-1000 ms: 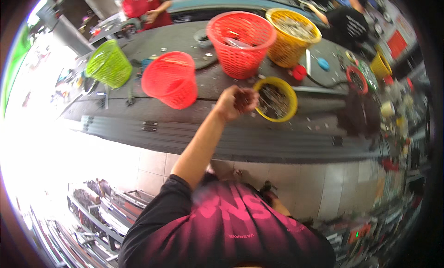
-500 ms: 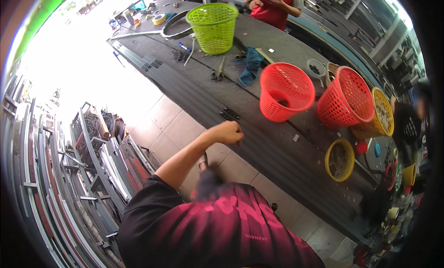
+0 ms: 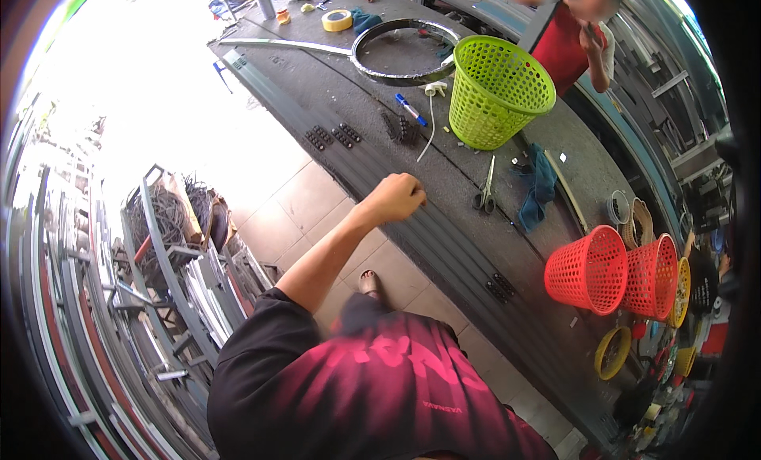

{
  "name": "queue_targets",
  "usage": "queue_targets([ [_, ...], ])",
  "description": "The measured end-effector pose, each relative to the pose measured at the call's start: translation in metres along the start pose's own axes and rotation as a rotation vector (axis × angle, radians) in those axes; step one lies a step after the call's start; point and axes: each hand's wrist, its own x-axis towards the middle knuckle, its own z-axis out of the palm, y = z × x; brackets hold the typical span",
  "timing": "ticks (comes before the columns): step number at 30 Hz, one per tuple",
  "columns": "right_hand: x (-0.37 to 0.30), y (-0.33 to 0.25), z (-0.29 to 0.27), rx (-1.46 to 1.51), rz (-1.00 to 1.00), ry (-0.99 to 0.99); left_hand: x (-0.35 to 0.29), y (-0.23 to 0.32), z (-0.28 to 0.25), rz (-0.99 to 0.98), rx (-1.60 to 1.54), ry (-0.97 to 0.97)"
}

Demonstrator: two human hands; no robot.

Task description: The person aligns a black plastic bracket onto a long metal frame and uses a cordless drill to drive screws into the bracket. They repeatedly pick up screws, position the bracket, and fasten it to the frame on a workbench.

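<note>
My left hand [image 3: 396,198] is held with curled fingers above the near edge of the workbench; whatever may be inside it is hidden. Beneath and beside it run long dark grey bars [image 3: 444,258] laid along that edge. Small black pieces [image 3: 319,137] stand in clusters on the bars, with another black cluster [image 3: 499,287] farther right. Past the hand lie scissors [image 3: 487,192], a blue marker [image 3: 411,109] and a white spray head with its tube [image 3: 434,89]. A green perforated basket [image 3: 491,99] stands behind them. My right hand is out of view.
A black hoop [image 3: 357,59], yellow tape roll [image 3: 337,21] and blue cloth [image 3: 539,192] lie on the bench. Red baskets [image 3: 585,271] stand to the right. Across the bench is a person in red [image 3: 561,44]. Racked metal lengths [image 3: 87,317] line my left.
The view has shifted leftward along the bench, so the baskets appear farther right and lower. My left hand has moved left along the bars, fingers still curled. The person opposite has raised an arm.
</note>
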Motion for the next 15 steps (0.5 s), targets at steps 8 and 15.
queue_targets([
  [8,0.018,-0.062,0.028,-0.023,-0.050,0.030,0.044,-0.066,-0.082,-0.022,0.099,0.137],
  [15,0.033,-0.100,0.051,-0.082,-0.065,0.098,0.059,-0.086,-0.130,-0.075,0.066,0.177],
])
